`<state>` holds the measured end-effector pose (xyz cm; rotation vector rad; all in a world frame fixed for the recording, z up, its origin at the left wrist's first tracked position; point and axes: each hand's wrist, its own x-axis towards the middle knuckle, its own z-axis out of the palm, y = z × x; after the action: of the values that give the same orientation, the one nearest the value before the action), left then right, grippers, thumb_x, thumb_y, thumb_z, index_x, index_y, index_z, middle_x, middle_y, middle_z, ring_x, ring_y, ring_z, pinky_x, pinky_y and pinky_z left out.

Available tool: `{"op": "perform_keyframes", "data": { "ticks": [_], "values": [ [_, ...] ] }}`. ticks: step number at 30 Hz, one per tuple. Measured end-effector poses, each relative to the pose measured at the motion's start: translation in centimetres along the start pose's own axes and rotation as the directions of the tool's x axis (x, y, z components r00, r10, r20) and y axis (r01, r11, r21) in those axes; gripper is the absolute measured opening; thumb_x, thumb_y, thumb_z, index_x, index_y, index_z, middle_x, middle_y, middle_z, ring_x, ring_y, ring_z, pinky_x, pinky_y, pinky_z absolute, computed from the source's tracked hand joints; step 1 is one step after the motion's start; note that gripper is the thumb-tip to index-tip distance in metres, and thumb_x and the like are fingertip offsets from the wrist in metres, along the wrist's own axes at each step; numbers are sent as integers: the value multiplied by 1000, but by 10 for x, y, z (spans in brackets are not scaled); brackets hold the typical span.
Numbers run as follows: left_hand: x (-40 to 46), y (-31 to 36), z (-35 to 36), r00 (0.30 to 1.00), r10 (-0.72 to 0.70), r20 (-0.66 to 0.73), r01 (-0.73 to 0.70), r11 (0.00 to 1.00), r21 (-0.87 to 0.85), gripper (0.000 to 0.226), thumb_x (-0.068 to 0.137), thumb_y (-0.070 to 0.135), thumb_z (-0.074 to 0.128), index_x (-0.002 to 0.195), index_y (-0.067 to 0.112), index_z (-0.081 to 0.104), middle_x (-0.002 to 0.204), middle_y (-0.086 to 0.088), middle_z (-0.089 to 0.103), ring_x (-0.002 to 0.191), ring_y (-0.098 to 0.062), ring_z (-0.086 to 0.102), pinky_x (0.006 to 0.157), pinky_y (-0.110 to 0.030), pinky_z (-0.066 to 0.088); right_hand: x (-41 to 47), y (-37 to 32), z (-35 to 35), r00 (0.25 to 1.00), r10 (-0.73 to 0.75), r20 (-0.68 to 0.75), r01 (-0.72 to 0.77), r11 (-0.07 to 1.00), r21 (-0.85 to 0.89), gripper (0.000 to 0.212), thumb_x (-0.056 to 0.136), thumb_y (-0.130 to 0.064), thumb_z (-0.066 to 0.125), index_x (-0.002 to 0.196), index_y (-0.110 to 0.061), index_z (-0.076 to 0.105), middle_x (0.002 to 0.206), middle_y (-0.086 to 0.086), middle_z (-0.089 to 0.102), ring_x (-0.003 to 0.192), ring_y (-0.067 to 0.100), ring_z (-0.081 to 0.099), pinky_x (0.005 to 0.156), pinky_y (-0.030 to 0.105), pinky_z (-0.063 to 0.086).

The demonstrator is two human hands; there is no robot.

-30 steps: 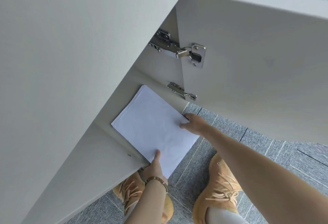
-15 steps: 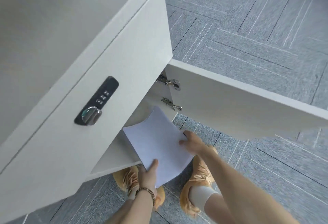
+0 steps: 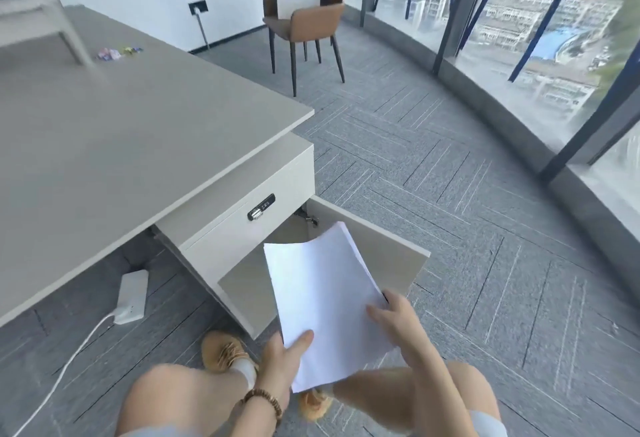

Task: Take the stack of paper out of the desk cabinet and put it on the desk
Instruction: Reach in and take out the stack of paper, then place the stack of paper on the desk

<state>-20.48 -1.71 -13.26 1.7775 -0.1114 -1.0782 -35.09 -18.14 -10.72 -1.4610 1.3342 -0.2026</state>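
Both hands, left (image 3: 289,350) and right (image 3: 393,319), hold the paper (image 3: 322,298) by its near end. Lift it flat. Lay it on the bench (image 3: 121,131).

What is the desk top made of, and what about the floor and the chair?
The desk top looks like matte grey laminated board: smooth, thin and flat-edged. The floor seems to be grey carpet tiles, going by the woven lines and seams. The chair looks like brown leather or vinyl on dark, thin legs, probably metal.
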Motion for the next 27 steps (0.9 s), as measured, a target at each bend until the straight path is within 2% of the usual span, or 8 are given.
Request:
{"op": "perform_keyframes", "data": {
  "ticks": [3, 6, 8, 12, 16, 18, 22, 27],
  "values": [
    [-50, 22, -3, 988, 157, -4, -157, 987, 34, 37, 68, 39, 79, 101, 22, 73, 99, 11, 80, 97, -17, 75, 90, -47, 60, -58, -20, -28, 997, -59, -52, 64, 993, 101, 27, 61, -32, 58, 73, -10, 48, 76, 8, 51, 69, 21, 47, 65, 33, 35],
    [-102, 57, -13, 951, 310, 9, -310, 950, 30, 14, 82, 20, 77, 97, 21, 75, 97, 10, 81, 90, -6, 75, 82, -30, 60, -103, -33, -46, 995, -73, -63, 85, 971, 225, 35, 61, -27, 64, 81, 0, 53, 77, 12, 58, 68, 23, 56, 62, 35, 43],
    [-132, 78, -25, 924, 381, 23, -382, 924, 5, 11, 86, 18, 75, 97, 19, 76, 95, 10, 81, 86, -5, 75, 77, -26, 60, -129, -48, -56, 995, -92, -47, 101, 950, 296, 42, 66, -22, 68, 96, 5, 55, 81, 16, 63, 70, 26, 61, 63, 36, 45],
    [-190, 122, -56, 863, 506, 15, -505, 862, -41, 19, 84, 23, 77, 102, 18, 76, 98, 7, 82, 93, -17, 77, 85, -43, 62, -177, -99, -72, 975, -222, 10, 205, 917, 342, 18, 87, -11, 65, 104, -5, 66, 86, 12, 73, 72, 28, 68, 63, 31, 52],
    [-234, 161, -94, 795, 607, -20, -604, 786, -130, 21, 89, 7, 73, 109, 11, 73, 102, -1, 82, 93, -21, 78, 72, -30, 63, -219, -172, -72, 891, -451, 56, 388, 819, 423, 14, 92, -22, 67, 104, -14, 69, 86, 1, 80, 68, 16, 75, 55, 23, 56],
    [-249, 175, -116, 756, 652, -57, -652, 743, -151, 25, 88, 7, 74, 113, 13, 72, 105, 1, 81, 95, -18, 77, 74, -29, 62, -233, -211, -63, 835, -548, 48, 463, 747, 478, 17, 94, -18, 66, 110, -13, 69, 94, 4, 81, 76, 21, 77, 65, 30, 61],
    [-257, 197, -162, 729, 673, -127, -684, 705, -188, 27, 89, 12, 74, 115, 18, 72, 109, 2, 80, 101, -21, 76, 89, -45, 60, -236, -272, -25, 758, -652, 21, 557, 664, 499, 22, 93, -9, 66, 115, -6, 65, 104, 14, 79, 87, 34, 78, 76, 48, 63],
    [-214, 235, -237, 816, 575, -61, -560, 759, -332, 40, 83, 21, 79, 120, 11, 70, 115, -11, 78, 105, -32, 74, 94, -50, 56, -200, -325, 45, 712, -698, 80, 563, 635, 530, 28, 93, -9, 66, 120, -10, 63, 110, 14, 78, 98, 38, 75, 86, 57, 59]
  ]
}}
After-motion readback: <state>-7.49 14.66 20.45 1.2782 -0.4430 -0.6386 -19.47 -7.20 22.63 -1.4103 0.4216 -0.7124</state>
